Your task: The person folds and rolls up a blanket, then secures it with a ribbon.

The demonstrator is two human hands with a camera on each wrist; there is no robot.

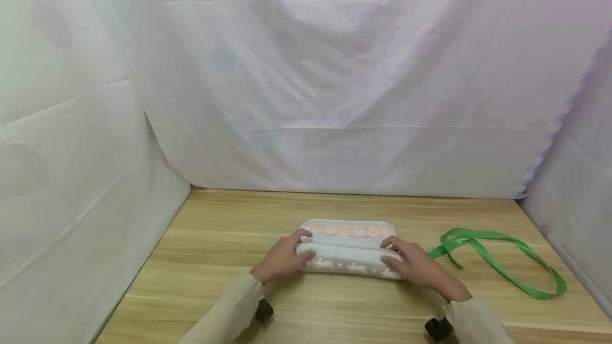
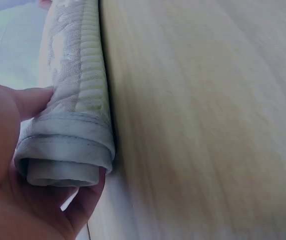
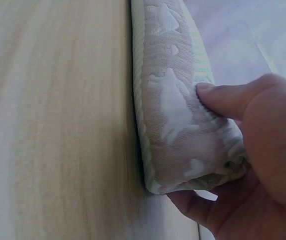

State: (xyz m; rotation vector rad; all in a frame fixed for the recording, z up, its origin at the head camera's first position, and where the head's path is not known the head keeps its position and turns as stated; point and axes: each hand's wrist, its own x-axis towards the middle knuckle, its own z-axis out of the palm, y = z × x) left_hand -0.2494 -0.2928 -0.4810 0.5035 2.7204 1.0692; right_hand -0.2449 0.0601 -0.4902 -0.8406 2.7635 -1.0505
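Observation:
A quilted cloth (image 1: 344, 265) lies on the wooden table, rolled up from the near side, with a peach patterned strip showing at its far edge. Its grey band carries white animal shapes. My left hand (image 1: 283, 257) grips the left end, thumb on the near face and fingers curled over the far side. In the left wrist view, pale binding (image 2: 63, 150) shows the layers wound at that end. At the right end, my right hand (image 1: 419, 266) holds the roll the same way. The right wrist view shows the thumb pressing the cloth (image 3: 170, 110), fingers partly hidden behind it.
A green ribbon (image 1: 518, 275) lies in a loose loop on the right of the table (image 1: 215, 238), one end close to my right hand. White fabric (image 1: 334, 94) hangs behind the table and along both sides.

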